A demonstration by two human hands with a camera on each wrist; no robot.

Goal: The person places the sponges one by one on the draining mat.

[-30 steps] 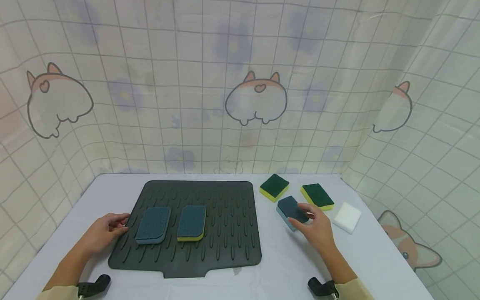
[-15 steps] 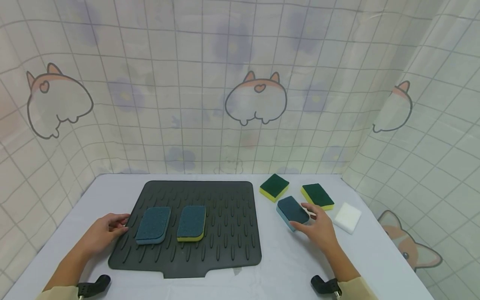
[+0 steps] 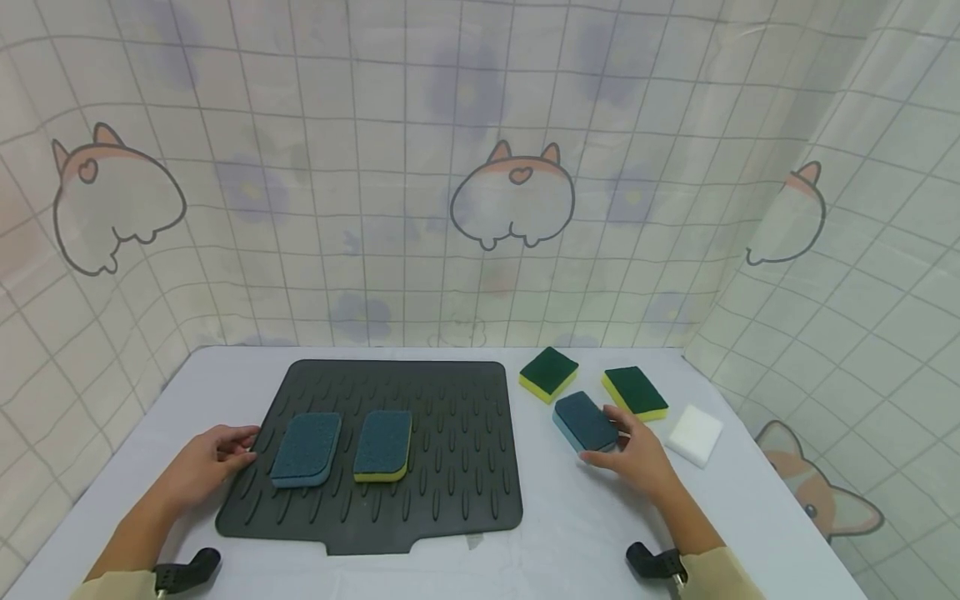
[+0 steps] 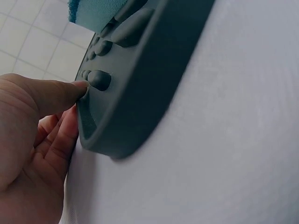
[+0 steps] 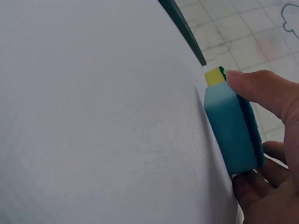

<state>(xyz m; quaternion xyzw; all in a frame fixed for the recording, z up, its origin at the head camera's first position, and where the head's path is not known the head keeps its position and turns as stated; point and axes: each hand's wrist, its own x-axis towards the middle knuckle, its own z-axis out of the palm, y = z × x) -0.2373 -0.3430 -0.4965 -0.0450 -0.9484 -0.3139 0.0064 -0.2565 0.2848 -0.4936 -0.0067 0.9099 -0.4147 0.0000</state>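
In the head view, my left hand [image 3: 202, 468] pinches the left edge of a dark grey ridged drying mat [image 3: 465, 467]. The left wrist view has the thumb [image 4: 60, 96] on the rim and the fingers against its outer side. Two scrub sponges lie on the mat: one all blue [image 3: 307, 448], one with a blue top and yellow base [image 3: 383, 446]. To the right of the mat, my right hand [image 3: 639, 457] grips another blue scrub sponge [image 3: 583, 421] on the table, thumb and fingers at opposite edges. The right wrist view shows its light blue side [image 5: 229, 130].
Two green-and-yellow sponges lie behind the right hand, one near the mat [image 3: 549, 372] and one farther right [image 3: 635, 392]. A white sponge block [image 3: 695, 435] lies right of that hand. The white table [image 3: 555, 550] meets a patterned curtain [image 3: 405, 275] at its back edge.
My right hand has shifted slightly right and closed in on the blue sponge's edges, its fingertips now lower. The left hand, mat and other sponges stay where they were.
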